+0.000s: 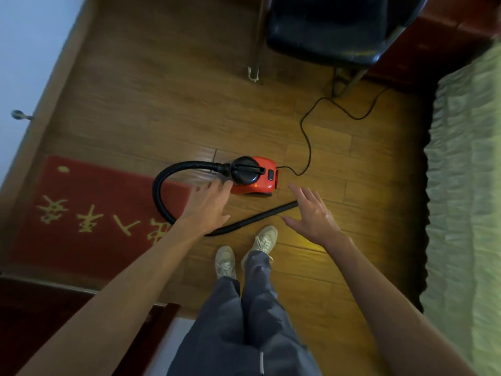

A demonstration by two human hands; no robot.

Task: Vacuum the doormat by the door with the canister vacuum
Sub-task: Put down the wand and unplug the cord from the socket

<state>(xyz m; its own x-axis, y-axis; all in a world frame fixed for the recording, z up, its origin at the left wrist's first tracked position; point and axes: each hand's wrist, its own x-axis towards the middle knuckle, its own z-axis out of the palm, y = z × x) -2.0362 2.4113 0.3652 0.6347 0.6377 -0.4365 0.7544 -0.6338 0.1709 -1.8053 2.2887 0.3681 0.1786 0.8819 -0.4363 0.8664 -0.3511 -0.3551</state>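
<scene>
A small red canister vacuum (257, 177) with a black lid sits on the wooden floor. Its black hose (160, 185) loops left over the mat's edge and runs back as a black tube (260, 217) lying on the floor. The red doormat (89, 213) with gold characters lies to the left, along the wall. My left hand (207, 204) hovers with fingers spread above the hose, just left of the canister. My right hand (311, 213) hovers open above the tube's end. Neither hand holds anything.
A black power cord (306, 131) snakes from the canister toward a black chair (333, 31) at the back. A bed with pale green cover (466, 185) fills the right side. The white wall and door (27, 50) lie on the left. My feet (244, 253) stand just behind the tube.
</scene>
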